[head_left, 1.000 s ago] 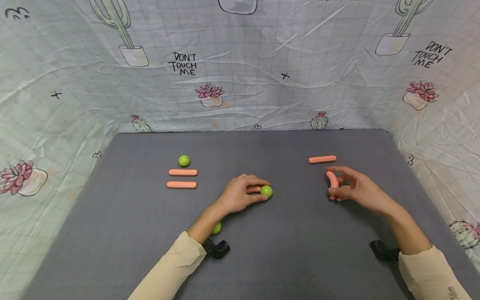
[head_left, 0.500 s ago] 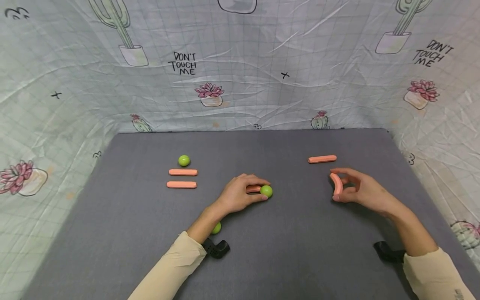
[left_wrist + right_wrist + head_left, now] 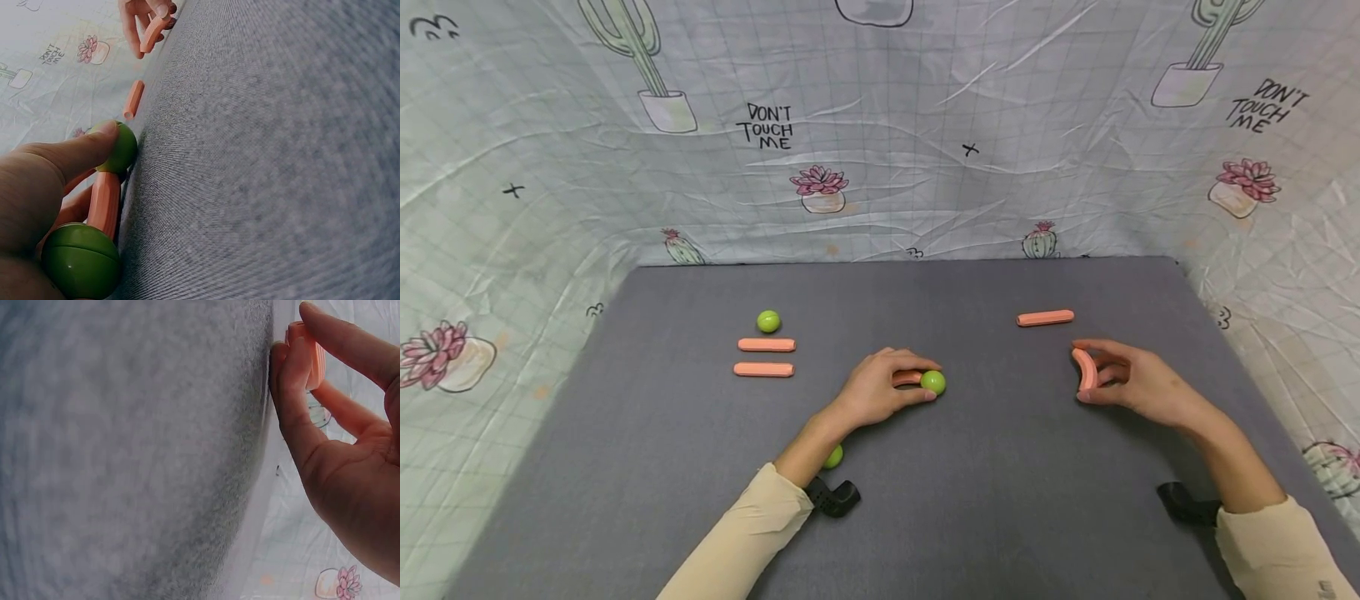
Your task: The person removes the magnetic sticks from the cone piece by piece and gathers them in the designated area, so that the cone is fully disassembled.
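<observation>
My left hand (image 3: 876, 387) pinches a green ball (image 3: 933, 382) between thumb and fingertips at the table's middle. Behind that ball, in the left wrist view, an orange ridged stick (image 3: 104, 203) runs back to a second green ball (image 3: 81, 261) under my palm side; the head view shows this ball (image 3: 833, 456) partly hidden by my forearm. To the right, my right hand (image 3: 1138, 379) pinches a curved orange piece (image 3: 1086, 370) by its ends between thumb and fingers. Seen from the right wrist, the fingers partly cover this curved piece (image 3: 317, 365).
Beyond my right hand lies a straight orange stick (image 3: 1045, 317). Two more straight orange sticks (image 3: 766, 345) lie parallel at the left, with a green ball (image 3: 768, 322) just behind them. A printed cloth (image 3: 895, 192) rises around the grey table (image 3: 985, 517).
My right hand has shifted to the right with the curved orange piece, and its fingers have settled on the piece's ends. My left hand has stayed in place.
</observation>
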The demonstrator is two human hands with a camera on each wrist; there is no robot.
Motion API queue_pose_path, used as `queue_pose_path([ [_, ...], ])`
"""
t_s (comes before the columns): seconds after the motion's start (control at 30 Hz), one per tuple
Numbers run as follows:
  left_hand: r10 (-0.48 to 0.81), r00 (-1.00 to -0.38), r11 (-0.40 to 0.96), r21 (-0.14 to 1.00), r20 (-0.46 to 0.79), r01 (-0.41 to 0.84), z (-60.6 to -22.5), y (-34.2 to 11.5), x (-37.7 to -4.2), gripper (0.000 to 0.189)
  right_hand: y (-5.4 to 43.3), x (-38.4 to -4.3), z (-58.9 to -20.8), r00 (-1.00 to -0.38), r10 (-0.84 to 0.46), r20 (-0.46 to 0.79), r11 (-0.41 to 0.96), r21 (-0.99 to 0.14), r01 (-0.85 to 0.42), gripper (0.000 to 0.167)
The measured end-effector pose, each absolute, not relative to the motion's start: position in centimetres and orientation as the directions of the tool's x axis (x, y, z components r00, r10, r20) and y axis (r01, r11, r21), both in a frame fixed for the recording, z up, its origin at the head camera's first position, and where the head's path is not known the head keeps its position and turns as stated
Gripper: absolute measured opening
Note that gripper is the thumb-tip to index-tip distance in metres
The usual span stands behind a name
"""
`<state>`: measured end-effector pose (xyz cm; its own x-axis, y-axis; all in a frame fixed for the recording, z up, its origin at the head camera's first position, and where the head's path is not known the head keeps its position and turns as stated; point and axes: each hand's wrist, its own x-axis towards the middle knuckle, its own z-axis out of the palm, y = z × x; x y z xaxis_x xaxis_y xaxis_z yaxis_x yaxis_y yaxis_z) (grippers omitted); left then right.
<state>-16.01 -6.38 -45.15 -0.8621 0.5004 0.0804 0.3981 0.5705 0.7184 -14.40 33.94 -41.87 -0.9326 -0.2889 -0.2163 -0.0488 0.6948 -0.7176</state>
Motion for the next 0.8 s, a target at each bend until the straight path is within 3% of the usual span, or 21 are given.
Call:
queue_pose_path([
  [0.3,0.504,-0.858,0.578,0.698,0.101,0.422,-45.4,-6.42,-16.06,0.04,34.53,-14.55,-42.41,-0.962,-0.25,-0.112,0.748,-0.653,-0.118,0.053],
  [0.8,0.497,-0.863,0.589,0.694,0.093,0.414,-45.26,-6.37,-16.0,0.04,34.33,-14.49,-42.21,-0.948,-0.234,-0.215,0.649,-0.761,0.012,0.053],
])
